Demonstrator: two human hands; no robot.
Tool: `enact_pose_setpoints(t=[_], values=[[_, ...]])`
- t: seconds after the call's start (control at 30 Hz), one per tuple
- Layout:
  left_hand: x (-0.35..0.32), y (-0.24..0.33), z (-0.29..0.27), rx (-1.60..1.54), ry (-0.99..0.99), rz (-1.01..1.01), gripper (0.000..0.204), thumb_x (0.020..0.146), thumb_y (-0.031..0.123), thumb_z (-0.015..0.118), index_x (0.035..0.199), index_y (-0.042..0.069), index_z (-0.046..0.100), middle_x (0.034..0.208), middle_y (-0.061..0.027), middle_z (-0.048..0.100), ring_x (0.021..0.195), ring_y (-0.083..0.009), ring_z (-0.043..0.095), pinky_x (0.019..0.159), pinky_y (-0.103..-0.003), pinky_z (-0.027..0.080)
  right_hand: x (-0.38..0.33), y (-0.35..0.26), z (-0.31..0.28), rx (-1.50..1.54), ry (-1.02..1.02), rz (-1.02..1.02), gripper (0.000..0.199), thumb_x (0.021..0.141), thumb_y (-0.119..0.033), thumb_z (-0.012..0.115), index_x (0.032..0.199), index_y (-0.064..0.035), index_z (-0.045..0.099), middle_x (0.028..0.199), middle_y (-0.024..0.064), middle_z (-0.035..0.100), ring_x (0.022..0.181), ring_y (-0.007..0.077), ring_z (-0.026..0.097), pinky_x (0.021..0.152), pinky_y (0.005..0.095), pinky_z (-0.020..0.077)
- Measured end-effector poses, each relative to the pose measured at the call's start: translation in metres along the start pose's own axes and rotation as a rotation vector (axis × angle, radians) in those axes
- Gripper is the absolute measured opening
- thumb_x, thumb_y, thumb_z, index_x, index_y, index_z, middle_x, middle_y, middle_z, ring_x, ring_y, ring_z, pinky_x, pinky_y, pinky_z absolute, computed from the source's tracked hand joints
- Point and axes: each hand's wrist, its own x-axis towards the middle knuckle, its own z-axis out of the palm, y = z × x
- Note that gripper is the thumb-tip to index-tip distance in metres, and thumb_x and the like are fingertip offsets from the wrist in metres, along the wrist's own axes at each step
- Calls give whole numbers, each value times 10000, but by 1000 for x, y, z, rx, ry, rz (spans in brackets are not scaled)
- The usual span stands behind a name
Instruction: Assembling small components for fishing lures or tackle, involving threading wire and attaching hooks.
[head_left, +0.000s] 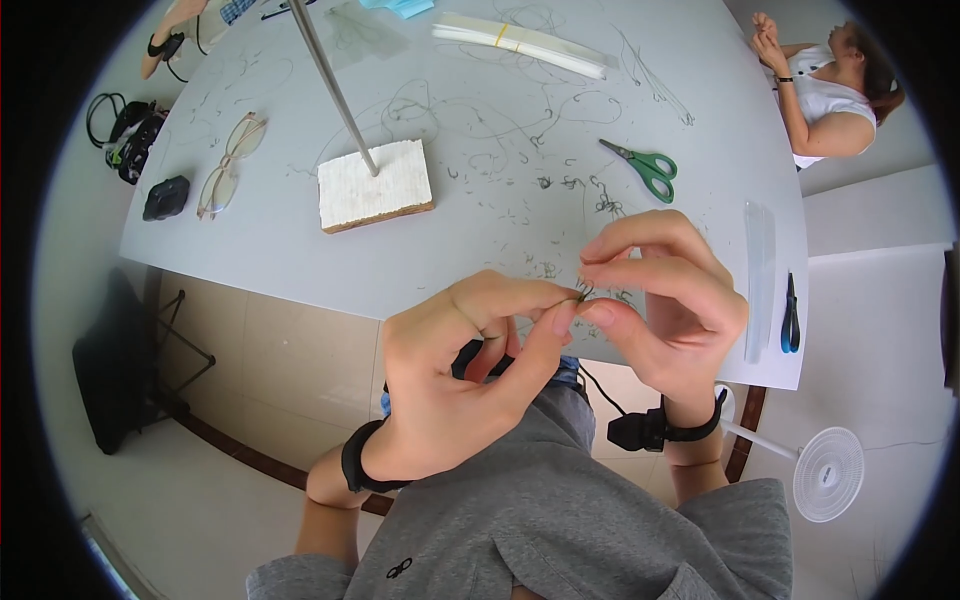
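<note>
Both hands meet above the near edge of the table. My left hand (455, 370) pinches a small dark fish hook (584, 295) between thumb and index finger. My right hand (670, 300) curls in from the other side, its thumb and fingertips closed around the hook's far end; whether it grips thin line there is too small to tell. Beyond the fingertips, several loose hooks (607, 200) lie in a dark cluster with bits of thin line. Green-handled scissors (645, 168) lie just past my right hand, blades pointing left.
A metal rod (335, 90) rises from a white block (375, 187). Glasses (230, 165) and a black case (166, 198) lie left. Clear strips (520, 45) lie at the back; a clear ruler-like strip (759, 280) and blue-handled snips (791, 315) lie right. Other people sit at the far corners.
</note>
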Motion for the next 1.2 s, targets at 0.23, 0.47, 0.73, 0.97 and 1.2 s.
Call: enact_pose_setpoints(t=[0.23,0.47,0.73,0.97,1.2], values=[[-2,-5,2,8,-3,10,116,835,-67,622,947,-38,630,826,-77,655,657,-62,586,523,-168,384,1,-6,5,12,35,24,222,676,58,741,881,17,665,940,154,609,828,219,595,710,318,492],[-1,-7,15,-132,158,-95,86,859,-30,620,945,-30,622,785,-62,647,624,-69,580,544,-172,387,-16,-9,-21,-345,69,4,256,688,-17,757,918,23,652,994,197,642,957,291,622,802,343,501],[7,-9,13,-118,135,-147,95,870,-26,602,964,-24,616,756,-50,630,667,-74,582,628,-198,419,-151,24,-217,-1625,480,708,196,848,-172,660,886,6,586,898,189,610,792,395,582,701,420,466],[3,-14,18,-165,188,-111,101,834,-65,623,929,-34,638,725,-26,619,533,-20,479,554,-169,431,-222,51,-255,-1503,270,826,243,869,-208,626,860,28,566,866,221,581,812,411,553,717,459,447],[-3,-16,9,-97,169,-57,89,850,-40,611,937,-37,628,820,-77,651,614,-61,533,565,-185,412,-201,41,-251,-1673,269,969,285,956,-234,498,1013,32,583,1037,265,525,948,400,541,785,448,445]])
